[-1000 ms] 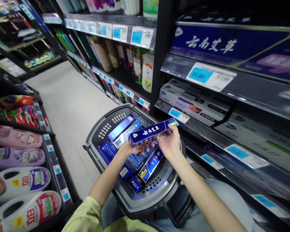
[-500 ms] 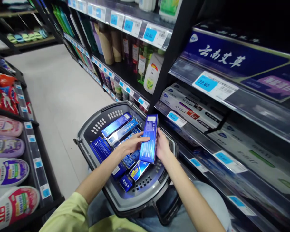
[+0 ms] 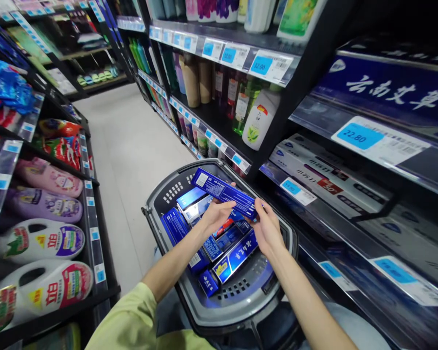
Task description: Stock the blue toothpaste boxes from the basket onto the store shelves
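A long blue toothpaste box (image 3: 224,192) is held above the shopping basket, lying slantwise with its printed side up. My right hand (image 3: 267,222) grips its near right end between thumb and fingers. Along its lower edge my left hand (image 3: 218,215) supports the middle, thumb on the near side and a fingertip showing beyond the far edge. Beneath, the grey basket (image 3: 213,315) holds several more blue boxes, among them a toothpaste box with white lettering (image 3: 237,255) and a dark blue box (image 3: 175,226). My hands hide part of the contents.
To the right, shelves carry a large blue carton (image 3: 390,87) and white-grey boxes (image 3: 324,175) behind price tags. Bottles, including a white one (image 3: 261,119), stand ahead. Detergent bottles (image 3: 51,287) line the left shelf. A pale floor aisle (image 3: 113,131) runs between.
The box has turned from nearly upright to slantwise, its far end swinging left over the basket. My right hand has shifted to its near end. The view has swung left.
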### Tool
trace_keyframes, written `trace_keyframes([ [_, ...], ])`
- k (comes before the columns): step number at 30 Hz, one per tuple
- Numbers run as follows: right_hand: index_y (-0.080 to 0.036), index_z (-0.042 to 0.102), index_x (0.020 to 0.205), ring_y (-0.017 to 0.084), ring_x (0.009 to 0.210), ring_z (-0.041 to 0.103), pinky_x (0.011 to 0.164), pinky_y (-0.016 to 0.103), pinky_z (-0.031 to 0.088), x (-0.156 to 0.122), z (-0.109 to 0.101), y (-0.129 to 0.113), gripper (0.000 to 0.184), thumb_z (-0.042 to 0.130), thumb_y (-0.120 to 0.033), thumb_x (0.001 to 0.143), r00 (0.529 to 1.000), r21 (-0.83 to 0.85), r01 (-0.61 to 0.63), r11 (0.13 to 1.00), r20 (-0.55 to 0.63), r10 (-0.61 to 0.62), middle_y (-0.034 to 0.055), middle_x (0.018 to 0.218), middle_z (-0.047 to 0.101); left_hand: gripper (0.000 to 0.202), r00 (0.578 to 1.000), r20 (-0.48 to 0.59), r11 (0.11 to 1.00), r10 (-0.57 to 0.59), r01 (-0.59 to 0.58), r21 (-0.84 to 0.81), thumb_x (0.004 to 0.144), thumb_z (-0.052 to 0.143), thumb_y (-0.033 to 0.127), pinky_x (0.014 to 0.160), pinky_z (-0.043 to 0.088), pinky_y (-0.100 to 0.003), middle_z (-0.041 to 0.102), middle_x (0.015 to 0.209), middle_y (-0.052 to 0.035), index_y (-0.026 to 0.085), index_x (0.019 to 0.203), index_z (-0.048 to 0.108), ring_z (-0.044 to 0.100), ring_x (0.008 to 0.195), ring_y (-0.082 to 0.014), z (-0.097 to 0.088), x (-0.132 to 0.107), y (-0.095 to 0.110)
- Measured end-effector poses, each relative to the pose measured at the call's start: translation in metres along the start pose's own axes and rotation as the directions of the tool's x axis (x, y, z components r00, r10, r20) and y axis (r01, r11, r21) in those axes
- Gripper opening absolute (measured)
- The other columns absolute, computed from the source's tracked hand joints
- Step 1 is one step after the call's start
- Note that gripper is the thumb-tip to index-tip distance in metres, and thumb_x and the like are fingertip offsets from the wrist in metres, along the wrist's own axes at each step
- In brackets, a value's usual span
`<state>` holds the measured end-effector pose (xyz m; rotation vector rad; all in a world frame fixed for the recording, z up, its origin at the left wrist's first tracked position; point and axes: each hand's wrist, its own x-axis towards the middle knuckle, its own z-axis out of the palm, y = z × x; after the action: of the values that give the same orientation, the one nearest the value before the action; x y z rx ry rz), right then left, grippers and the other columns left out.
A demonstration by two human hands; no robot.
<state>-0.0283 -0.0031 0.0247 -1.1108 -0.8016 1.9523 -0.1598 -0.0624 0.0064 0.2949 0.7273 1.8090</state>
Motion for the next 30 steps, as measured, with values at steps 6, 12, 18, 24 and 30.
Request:
trace_keyframes([
  [6, -0.022, 0.067, 0.093, 0.013, 0.083, 0.062, 0.063, 0.023, 0.048, 0.003, -0.004, -0.008, 0.046, 0.080, -0.059, 0.069, 0.996, 0.082, 0.033, 0.996, -0.082, -0.026, -0.0015, 0.095, 0.068, 0.092, 0.984, 0.174, 0.998, -0.037, 0.028, 0.054, 0.072, 0.077, 0.004, 0.123, 0.024, -0.052, 0.051, 0.149, -0.0028, 0.035, 0.149, 0.039, 0.040, 0.143, -0.0284, -0.001, -0.005, -0.001],
  [12, -0.022, 0.066, 0.097, 0.015, 0.085, 0.063, 0.065, 0.024, 0.051, 0.007, -0.006, -0.008, 0.041, 0.080, -0.051, 0.071, 0.999, 0.123, -0.042, 0.991, -0.029, 0.046, -0.0006, 0.098, 0.070, 0.089, 0.980, 0.191, 0.993, -0.059, 0.038, 0.108, 0.071, 0.076, 0.007, 0.124, 0.019, -0.053, 0.048, 0.151, -0.0033, 0.033, 0.149, 0.041, 0.037, 0.145, -0.0295, -0.006, -0.005, 0.001],
  [18, -0.025, 0.067, 0.105, 0.019, 0.097, 0.065, 0.074, 0.030, 0.056, -0.008, -0.001, -0.008, 0.036, 0.076, -0.046, 0.076, 0.992, -0.065, -0.046, 0.997, 0.118, 0.053, 0.0007, 0.107, 0.070, 0.079, 0.999, 0.044, 1.000, -0.006, 0.005, 0.021, 0.056, 0.067, -0.002, 0.115, 0.037, -0.047, 0.069, 0.126, -0.0019, 0.025, 0.130, 0.062, 0.058, 0.126, -0.0290, -0.006, -0.002, 0.011],
  [24, -0.024, 0.063, 0.113, 0.020, 0.098, 0.064, 0.078, 0.034, 0.058, -0.026, 0.010, -0.005, 0.057, 0.086, -0.044, 0.065, 0.963, -0.228, -0.136, 0.964, 0.199, 0.183, 0.0035, 0.110, 0.068, 0.071, 0.986, -0.164, 1.000, 0.006, -0.009, -0.017, 0.043, 0.051, 0.003, 0.098, 0.050, -0.047, 0.075, 0.098, -0.0025, 0.019, 0.110, 0.070, 0.069, 0.101, -0.0284, 0.000, -0.002, 0.026],
  [30, -0.022, 0.057, 0.112, 0.023, 0.104, 0.060, 0.097, 0.040, 0.047, -0.018, -0.001, -0.008, 0.056, 0.084, -0.029, 0.063, 0.873, -0.497, 0.488, 0.717, 0.279, -0.400, 0.0055, 0.112, 0.062, 0.073, 0.997, -0.075, 0.999, 0.032, -0.034, -0.015, 0.051, 0.056, 0.005, 0.107, 0.043, -0.048, 0.073, 0.112, -0.0032, 0.022, 0.122, 0.065, 0.060, 0.121, -0.0296, 0.007, -0.008, 0.024],
])
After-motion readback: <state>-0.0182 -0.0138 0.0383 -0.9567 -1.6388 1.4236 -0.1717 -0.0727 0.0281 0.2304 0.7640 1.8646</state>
